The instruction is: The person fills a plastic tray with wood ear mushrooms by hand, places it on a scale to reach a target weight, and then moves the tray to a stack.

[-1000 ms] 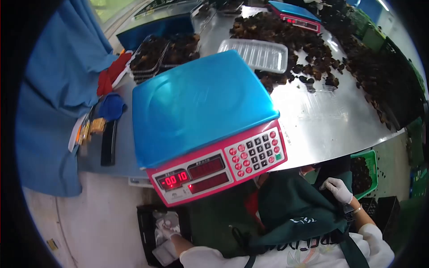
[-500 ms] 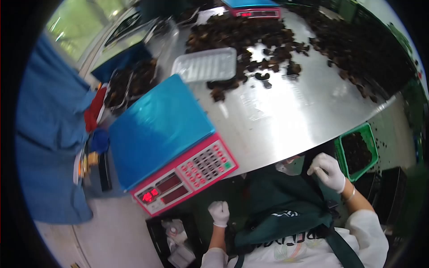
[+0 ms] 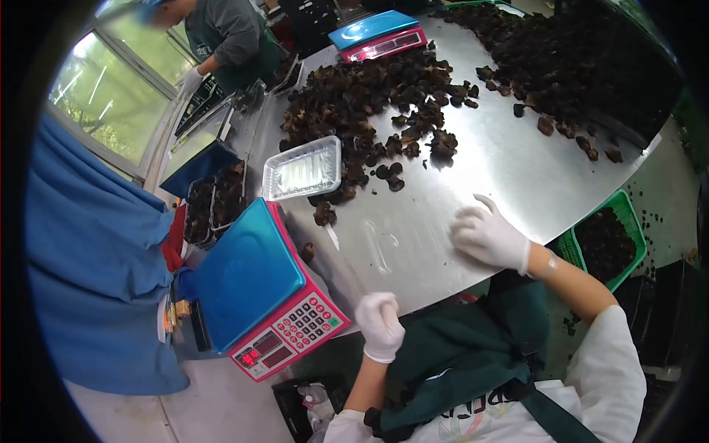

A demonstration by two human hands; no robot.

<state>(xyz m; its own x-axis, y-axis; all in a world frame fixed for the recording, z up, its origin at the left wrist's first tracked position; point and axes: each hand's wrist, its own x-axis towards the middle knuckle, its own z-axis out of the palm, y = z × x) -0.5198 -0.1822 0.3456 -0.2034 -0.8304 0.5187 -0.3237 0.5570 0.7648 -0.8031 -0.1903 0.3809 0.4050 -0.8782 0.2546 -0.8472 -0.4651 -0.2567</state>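
With my right hand (image 3: 491, 238) open, fingers loosely apart over the table (image 3: 413, 244), and my left hand (image 3: 381, 326) curled shut beside the scale (image 3: 251, 277), I'd best go lightly around the dark pieces (image 3: 354, 103) and clear tray (image 3: 303, 168) beyond both. My left palm is hidden; whether my right fingertips touch metal, I can't tell

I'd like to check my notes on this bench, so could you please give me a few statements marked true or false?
The clear tray beside the near scale is empty. True.
Both scales carry a load. False: their blue tops are bare.
The right hand wears a white glove. True.
The left hand holds a tray. False: it is curled, with nothing visible in it.
The green basket holds dark pieces. True.
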